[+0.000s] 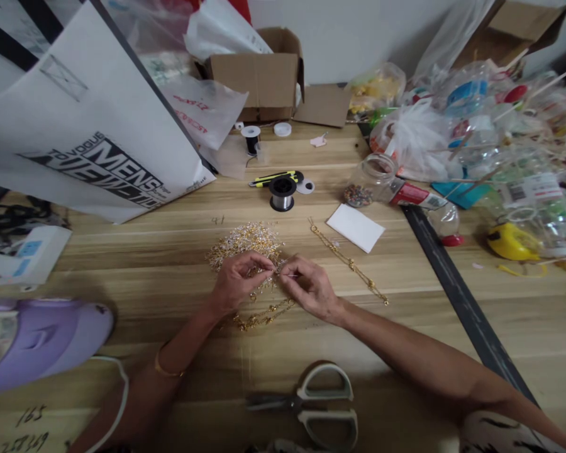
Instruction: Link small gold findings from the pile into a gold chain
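My left hand (240, 280) is closed in a pinch, thumb against index finger, at the front edge of a heap of thin gold and silvery beaded pins (245, 242). Facing it, my right hand (309, 283) pinches too, with a thin pale pin or wire showing at its fingers. The fingertips of both hands almost meet over something too small to make out. Just below them lies a bunched gold chain with beads (259, 316). Another gold beaded chain (346, 258) is stretched out to the right of my right hand.
Scissors (323, 397) lie near the front edge. Beyond the heap are a wire spool (283, 194), a utility knife (273, 178) and a white card (356, 226). A bead jar (370, 179) leans by plastic bags. A purple iron (51, 340) and paper bag (89, 126) stand left.
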Demonstrator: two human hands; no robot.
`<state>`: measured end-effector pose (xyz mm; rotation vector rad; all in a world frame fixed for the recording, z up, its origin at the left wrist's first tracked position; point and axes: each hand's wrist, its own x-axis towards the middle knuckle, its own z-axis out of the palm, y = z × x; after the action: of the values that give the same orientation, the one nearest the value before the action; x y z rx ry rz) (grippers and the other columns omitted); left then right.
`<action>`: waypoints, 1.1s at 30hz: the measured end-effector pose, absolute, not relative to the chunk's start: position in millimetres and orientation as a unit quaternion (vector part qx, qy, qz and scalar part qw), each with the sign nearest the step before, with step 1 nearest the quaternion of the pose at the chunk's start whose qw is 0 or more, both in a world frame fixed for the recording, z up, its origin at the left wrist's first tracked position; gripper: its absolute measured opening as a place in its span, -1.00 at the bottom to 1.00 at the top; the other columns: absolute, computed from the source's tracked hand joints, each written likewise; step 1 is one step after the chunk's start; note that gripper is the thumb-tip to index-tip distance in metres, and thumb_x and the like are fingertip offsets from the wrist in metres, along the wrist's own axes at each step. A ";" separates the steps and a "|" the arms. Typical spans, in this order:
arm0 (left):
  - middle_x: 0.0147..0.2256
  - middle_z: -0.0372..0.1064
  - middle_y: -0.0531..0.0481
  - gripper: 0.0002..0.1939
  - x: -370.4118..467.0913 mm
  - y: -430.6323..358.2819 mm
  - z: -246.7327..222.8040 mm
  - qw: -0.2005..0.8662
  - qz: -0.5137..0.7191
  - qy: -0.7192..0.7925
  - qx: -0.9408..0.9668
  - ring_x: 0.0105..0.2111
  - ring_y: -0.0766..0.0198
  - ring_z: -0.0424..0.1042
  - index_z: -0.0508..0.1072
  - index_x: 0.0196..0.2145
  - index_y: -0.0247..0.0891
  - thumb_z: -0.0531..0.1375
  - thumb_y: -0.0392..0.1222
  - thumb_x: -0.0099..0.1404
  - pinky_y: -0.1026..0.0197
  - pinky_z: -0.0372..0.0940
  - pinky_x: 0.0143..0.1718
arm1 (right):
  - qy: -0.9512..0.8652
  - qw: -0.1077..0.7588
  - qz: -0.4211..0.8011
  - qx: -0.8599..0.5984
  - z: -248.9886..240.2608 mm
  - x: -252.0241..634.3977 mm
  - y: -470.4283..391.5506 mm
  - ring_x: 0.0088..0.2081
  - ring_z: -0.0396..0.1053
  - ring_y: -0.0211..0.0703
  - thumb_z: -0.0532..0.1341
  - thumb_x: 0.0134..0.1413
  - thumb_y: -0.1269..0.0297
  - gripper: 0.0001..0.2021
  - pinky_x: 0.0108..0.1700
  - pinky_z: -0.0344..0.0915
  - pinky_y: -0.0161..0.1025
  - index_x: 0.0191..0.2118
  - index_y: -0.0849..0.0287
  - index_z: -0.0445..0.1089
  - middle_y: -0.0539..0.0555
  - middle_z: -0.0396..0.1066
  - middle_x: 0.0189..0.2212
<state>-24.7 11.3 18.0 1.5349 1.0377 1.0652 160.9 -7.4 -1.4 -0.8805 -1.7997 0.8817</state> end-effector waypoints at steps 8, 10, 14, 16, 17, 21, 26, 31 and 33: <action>-0.43 0.50 -0.01 -0.93 -24.6 10.8 18.6 0.479 0.428 0.430 0.635 -0.40 0.33 0.46 0.51 -0.42 -0.31 0.31 -0.35 0.06 0.31 0.36 -0.30 | -0.734 0.454 0.357 -0.358 -1.3 160.7 -8.2 -0.40 0.29 -0.23 0.14 0.16 0.40 -0.94 -0.34 0.24 -0.28 -0.34 0.18 0.31 0.05 0.32 -0.44; -0.44 0.50 -0.01 -0.93 -24.9 10.7 18.4 0.485 0.425 0.432 0.630 -0.40 0.32 0.47 0.52 -0.42 -0.31 0.32 -0.34 0.06 0.30 0.36 -0.30 | -0.734 0.456 0.357 -0.354 -0.8 160.7 -8.4 -0.40 0.29 -0.23 0.14 0.15 0.41 -0.95 -0.34 0.24 -0.28 -0.34 0.18 0.31 0.05 0.32 -0.44; -0.44 0.50 -0.02 -0.92 -25.7 11.5 17.6 0.491 0.426 0.428 0.628 -0.41 0.31 0.47 0.52 -0.42 -0.31 0.33 -0.32 0.06 0.29 0.36 -0.31 | -0.735 0.459 0.356 -0.350 -0.1 160.9 -8.3 -0.40 0.28 -0.22 0.13 0.15 0.41 -0.94 -0.34 0.24 -0.26 -0.34 0.19 0.31 0.06 0.32 -0.44; -0.44 0.50 -0.02 -0.93 -26.1 12.1 17.1 0.490 0.426 0.425 0.631 -0.41 0.31 0.47 0.52 -0.42 -0.31 0.33 -0.30 0.07 0.28 0.37 -0.31 | -0.736 0.457 0.356 -0.351 -0.1 160.9 -8.2 -0.40 0.28 -0.22 0.13 0.16 0.41 -0.94 -0.34 0.24 -0.26 -0.34 0.19 0.31 0.05 0.32 -0.44; -0.44 0.50 -0.03 -0.93 -26.3 12.3 16.8 0.490 0.424 0.423 0.633 -0.41 0.30 0.47 0.52 -0.42 -0.30 0.33 -0.29 0.08 0.27 0.37 -0.31 | -0.735 0.458 0.355 -0.352 -0.2 160.9 -8.2 -0.40 0.28 -0.22 0.13 0.16 0.41 -0.94 -0.34 0.24 -0.26 -0.34 0.18 0.31 0.05 0.32 -0.44; -0.42 0.52 -0.03 -0.92 -27.4 12.4 15.9 0.499 0.418 0.418 0.633 -0.39 0.29 0.48 0.53 -0.41 -0.29 0.33 -0.28 0.08 0.25 0.38 -0.28 | -0.733 0.465 0.355 -0.347 -0.9 160.7 -8.1 -0.39 0.29 -0.21 0.13 0.16 0.42 -0.95 -0.33 0.24 -0.25 -0.33 0.19 0.31 0.06 0.33 -0.43; -0.41 0.52 -0.02 -0.93 -28.4 11.9 16.1 0.508 0.419 0.409 0.632 -0.37 0.30 0.48 0.53 -0.41 -0.29 0.33 -0.31 0.09 0.27 0.38 -0.27 | -0.732 0.463 0.356 -0.350 -1.2 160.6 -7.7 -0.39 0.30 -0.22 0.14 0.15 0.40 -0.95 -0.34 0.24 -0.26 -0.33 0.18 0.31 0.06 0.33 -0.43; -0.40 0.52 -0.02 -0.94 -29.0 12.5 15.2 0.505 0.417 0.406 0.637 -0.36 0.30 0.48 0.53 -0.40 -0.28 0.32 -0.30 0.10 0.27 0.37 -0.25 | -0.732 0.458 0.364 -0.350 -1.0 160.5 -7.7 -0.40 0.29 -0.23 0.13 0.16 0.40 -0.94 -0.35 0.23 -0.27 -0.34 0.19 0.31 0.05 0.32 -0.44; -0.40 0.52 -0.02 -0.93 -29.1 12.7 15.1 0.505 0.415 0.405 0.639 -0.36 0.29 0.48 0.53 -0.40 -0.29 0.32 -0.30 0.10 0.26 0.37 -0.25 | -0.731 0.458 0.364 -0.352 -1.1 160.4 -7.7 -0.41 0.28 -0.23 0.13 0.17 0.39 -0.93 -0.36 0.22 -0.28 -0.34 0.19 0.31 0.05 0.31 -0.45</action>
<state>-29.1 12.7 15.1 1.5418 0.9771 1.0023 160.4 -7.7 -1.1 -0.8665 -1.8021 0.8959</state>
